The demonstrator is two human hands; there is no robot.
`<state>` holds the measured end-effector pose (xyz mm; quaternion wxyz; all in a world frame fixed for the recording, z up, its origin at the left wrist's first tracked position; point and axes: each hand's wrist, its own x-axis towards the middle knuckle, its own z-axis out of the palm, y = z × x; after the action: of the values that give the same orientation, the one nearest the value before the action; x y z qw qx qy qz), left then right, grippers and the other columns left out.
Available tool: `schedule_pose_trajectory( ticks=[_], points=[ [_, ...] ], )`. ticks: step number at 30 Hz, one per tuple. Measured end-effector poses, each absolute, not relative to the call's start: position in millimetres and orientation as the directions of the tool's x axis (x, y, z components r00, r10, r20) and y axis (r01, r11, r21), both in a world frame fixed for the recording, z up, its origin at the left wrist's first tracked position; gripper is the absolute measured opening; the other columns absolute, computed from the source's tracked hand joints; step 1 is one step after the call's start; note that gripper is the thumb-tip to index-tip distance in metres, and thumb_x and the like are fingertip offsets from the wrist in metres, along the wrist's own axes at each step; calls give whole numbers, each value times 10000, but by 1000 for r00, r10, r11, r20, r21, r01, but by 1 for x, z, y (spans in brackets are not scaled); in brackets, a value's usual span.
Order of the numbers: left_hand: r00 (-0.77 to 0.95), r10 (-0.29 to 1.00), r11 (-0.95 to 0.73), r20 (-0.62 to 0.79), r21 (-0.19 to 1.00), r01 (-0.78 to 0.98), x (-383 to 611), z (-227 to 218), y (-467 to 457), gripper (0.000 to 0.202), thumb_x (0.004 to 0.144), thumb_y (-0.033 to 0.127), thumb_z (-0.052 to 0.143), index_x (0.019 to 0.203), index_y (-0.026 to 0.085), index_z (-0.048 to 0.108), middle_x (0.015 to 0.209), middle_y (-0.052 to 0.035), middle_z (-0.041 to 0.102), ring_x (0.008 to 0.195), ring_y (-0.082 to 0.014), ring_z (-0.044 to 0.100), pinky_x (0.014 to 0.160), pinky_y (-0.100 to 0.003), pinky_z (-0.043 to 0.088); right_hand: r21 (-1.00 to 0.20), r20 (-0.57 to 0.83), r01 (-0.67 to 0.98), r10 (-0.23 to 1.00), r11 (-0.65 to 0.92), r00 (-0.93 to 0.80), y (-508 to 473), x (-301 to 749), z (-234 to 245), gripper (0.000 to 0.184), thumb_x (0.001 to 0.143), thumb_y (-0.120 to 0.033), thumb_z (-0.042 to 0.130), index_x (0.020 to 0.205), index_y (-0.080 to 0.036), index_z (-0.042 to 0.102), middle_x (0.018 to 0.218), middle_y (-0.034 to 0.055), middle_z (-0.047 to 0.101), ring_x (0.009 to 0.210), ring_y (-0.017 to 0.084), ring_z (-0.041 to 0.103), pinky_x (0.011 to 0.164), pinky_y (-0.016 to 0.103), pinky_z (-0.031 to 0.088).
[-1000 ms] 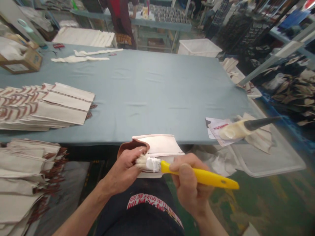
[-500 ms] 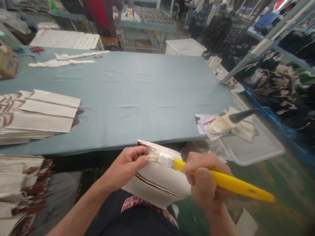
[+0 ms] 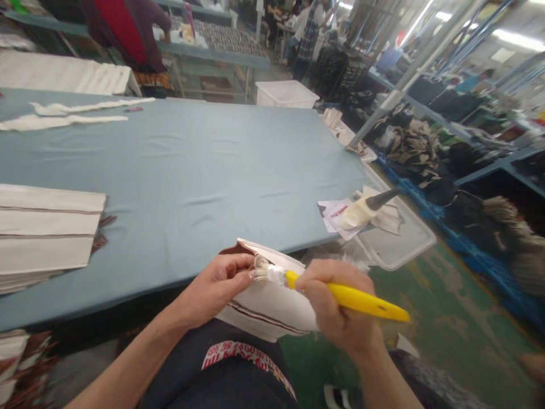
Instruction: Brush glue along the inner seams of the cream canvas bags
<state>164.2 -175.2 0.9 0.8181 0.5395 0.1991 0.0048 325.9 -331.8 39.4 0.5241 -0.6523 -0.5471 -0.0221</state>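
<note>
My right hand (image 3: 340, 304) is wrapped round the yellow handle of a paintbrush (image 3: 353, 298). Its pale bristles touch the upper edge of a cream fabric piece (image 3: 272, 301) with dark brown stripes. The thumb and fingers of my left hand (image 3: 223, 287) pinch that edge, right beside the bristle tips. The piece is held in front of my body, near the front edge of the table (image 3: 204, 165). Part of it is hidden behind my hands.
A stack of striped cream pieces (image 3: 46, 233) lies on the table at the left. Two pale strips (image 3: 63, 120) lie farther back. Another brush (image 3: 361, 210) rests on cards at the right corner, beside a white bin (image 3: 409, 247). A person (image 3: 128, 34) stands beyond the table.
The view has swung to the right, so the table and stack appear farther left. The yellow handle points less far right, while the bristles stay at the piece's edge by my left fingers.
</note>
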Motion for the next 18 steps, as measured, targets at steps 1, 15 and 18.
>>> schedule_pose_trajectory(
  ticks=[1, 15, 18],
  points=[
    [926, 214, 396, -310, 894, 208, 163, 2, -172, 468, 909, 573, 754, 1087, 141, 784, 889, -34, 740, 739, -150, 627, 659, -226, 488, -615, 630, 770, 693, 169, 351, -325, 325, 41, 230, 975, -215, 595, 763, -243, 681, 631, -28, 715, 519, 121, 654, 556, 236, 520],
    [948, 148, 401, -282, 893, 203, 146, -3, -136, 431, 941, 522, 720, 1131, 137, 757, 911, -46, 756, 771, -163, 635, 679, -236, 503, -506, 717, 858, 599, 94, 357, -293, 285, 42, 213, 967, -150, 561, 804, -245, 660, 634, -29, 725, 522, 130, 677, 542, 238, 530],
    [949, 138, 399, -283, 893, 209, 143, 0, -126, 422, 932, 516, 731, 1121, 140, 755, 935, -47, 757, 793, -168, 642, 697, -238, 509, -515, 719, 856, 566, 42, 404, -293, 280, 39, 201, 995, -181, 545, 841, -241, 659, 656, -26, 729, 526, 127, 671, 533, 237, 512]
  ],
)
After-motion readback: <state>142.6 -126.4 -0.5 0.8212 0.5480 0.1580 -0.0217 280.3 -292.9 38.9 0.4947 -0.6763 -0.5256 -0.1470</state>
